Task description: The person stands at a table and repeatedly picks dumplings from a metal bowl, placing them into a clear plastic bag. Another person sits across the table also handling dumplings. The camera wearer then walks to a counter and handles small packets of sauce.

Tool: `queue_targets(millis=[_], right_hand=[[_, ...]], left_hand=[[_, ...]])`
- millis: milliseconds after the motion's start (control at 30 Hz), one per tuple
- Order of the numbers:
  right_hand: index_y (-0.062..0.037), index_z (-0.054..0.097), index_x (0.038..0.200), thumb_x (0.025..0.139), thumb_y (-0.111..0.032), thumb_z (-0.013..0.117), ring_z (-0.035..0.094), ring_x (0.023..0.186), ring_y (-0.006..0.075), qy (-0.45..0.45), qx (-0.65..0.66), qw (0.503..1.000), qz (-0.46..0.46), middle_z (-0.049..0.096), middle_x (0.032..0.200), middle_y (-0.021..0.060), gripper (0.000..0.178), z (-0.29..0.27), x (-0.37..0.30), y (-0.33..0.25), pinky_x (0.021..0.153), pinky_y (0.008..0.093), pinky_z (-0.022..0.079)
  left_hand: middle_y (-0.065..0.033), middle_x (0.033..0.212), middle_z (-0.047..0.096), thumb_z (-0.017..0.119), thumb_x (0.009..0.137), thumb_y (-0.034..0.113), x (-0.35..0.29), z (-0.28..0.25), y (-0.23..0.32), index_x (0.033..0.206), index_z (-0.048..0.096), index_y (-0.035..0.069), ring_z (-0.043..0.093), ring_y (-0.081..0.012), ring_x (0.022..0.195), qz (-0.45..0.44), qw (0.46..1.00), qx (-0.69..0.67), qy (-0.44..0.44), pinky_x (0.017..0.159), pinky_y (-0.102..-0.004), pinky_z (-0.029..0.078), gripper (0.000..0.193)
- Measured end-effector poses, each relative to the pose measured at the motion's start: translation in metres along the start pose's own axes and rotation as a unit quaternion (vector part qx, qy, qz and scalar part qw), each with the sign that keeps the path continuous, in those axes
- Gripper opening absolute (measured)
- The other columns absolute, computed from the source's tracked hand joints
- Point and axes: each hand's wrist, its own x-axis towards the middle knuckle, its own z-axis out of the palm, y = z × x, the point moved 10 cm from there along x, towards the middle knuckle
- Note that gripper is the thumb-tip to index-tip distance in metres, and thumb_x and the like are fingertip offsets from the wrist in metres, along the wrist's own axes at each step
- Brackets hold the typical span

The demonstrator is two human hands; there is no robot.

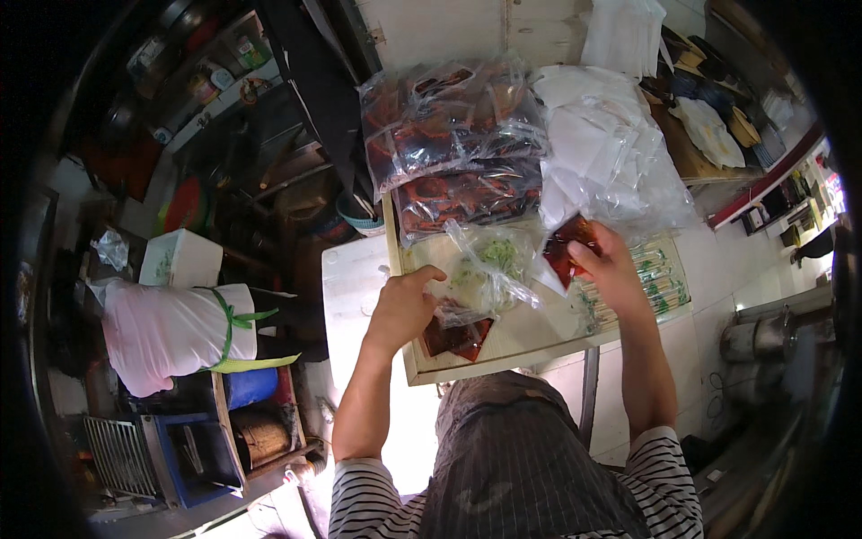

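My right hand pinches a dark red sauce packet above the right part of a pale tray-like tabletop. The packet is tilted, and a white edge shows along its lower side. At the tabletop's left side is my left hand, with its fingers apart beside crumpled clear plastic. Just beyond its fingertips lies a clear plastic bag holding chopped greens and something pale. Another dark red sauce packet rests near the front edge, partly under plastic.
Large clear bags of red sauce packets are stacked at the back. A pile of white packets in clear plastic sits beside them. Wrapped chopsticks lie at the right. Farther left stand a white foam box and a person in a pink-white apron.
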Motion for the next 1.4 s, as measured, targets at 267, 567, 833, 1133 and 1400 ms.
queue_targets(millis=[267,567,833,1133,1400], right_hand=[[0.0009,0.062,0.104,0.078,-0.032,0.072,0.057,0.097,0.0385,0.13,-0.503,0.834,-0.183,0.061,0.103,0.021,0.043,0.051,0.032,0.015,0.083,0.044,0.047],[-0.0023,0.064,0.094,0.084,-0.006,0.062,0.056,0.067,0.0069,0.002,-0.124,0.992,-0.035,0.062,0.074,0.0014,0.011,-0.001,0.052,0.016,0.06,0.0226,0.046],[-0.0029,0.062,0.086,0.079,-0.015,0.069,0.055,0.062,0.0093,-0.019,-0.389,0.919,-0.056,0.061,0.071,0.0033,0.016,0.024,0.054,0.07,0.058,0.0239,0.045],[-0.0039,0.056,0.086,0.084,-0.013,0.067,0.051,0.061,0.0081,0.109,-0.044,0.99,-0.081,0.054,0.072,0.0017,0.014,-0.025,0.013,-0.005,0.056,0.0238,0.043],[-0.0013,0.063,0.096,0.071,-0.012,0.063,0.059,0.096,0.0267,0.009,-0.755,0.639,-0.145,0.064,0.089,0.0107,0.027,0.031,-0.007,0.069,0.094,0.0489,0.036]], left_hand=[[-0.0181,0.074,0.063,0.055,0.078,0.005,-0.003,-0.009,0.003,0.1,0.064,0.007,0.063,-0.0317,0.069,-0.04,0.998,-0.056,-0.002,0.068,-0.0375,0.048,0.025],[-0.0048,0.072,0.06,0.055,0.079,-0.001,0.0,-0.019,-0.01,0.112,0.061,0.006,0.054,-0.007,0.055,-0.054,0.994,-0.081,-0.042,0.048,-0.0232,0.043,0.034],[-0.0087,0.062,0.063,0.059,0.071,0.001,0.012,-0.014,0.015,0.105,0.063,0.006,0.062,-0.0171,0.056,-0.082,0.99,-0.045,-0.109,0.057,-0.0294,0.048,0.034],[0.0012,0.077,0.056,0.052,0.089,-0.005,0.011,-0.054,0.002,0.092,0.056,0.002,0.05,-0.0072,0.068,0.018,0.935,-0.329,0.13,0.062,-0.0215,0.041,0.009],[-0.0127,0.102,0.062,0.043,0.093,-0.003,0.004,0.005,0.025,0.108,0.052,0.003,0.058,-0.0164,0.088,-0.059,0.752,-0.653,0.061,0.08,-0.03,0.049,0.019]])
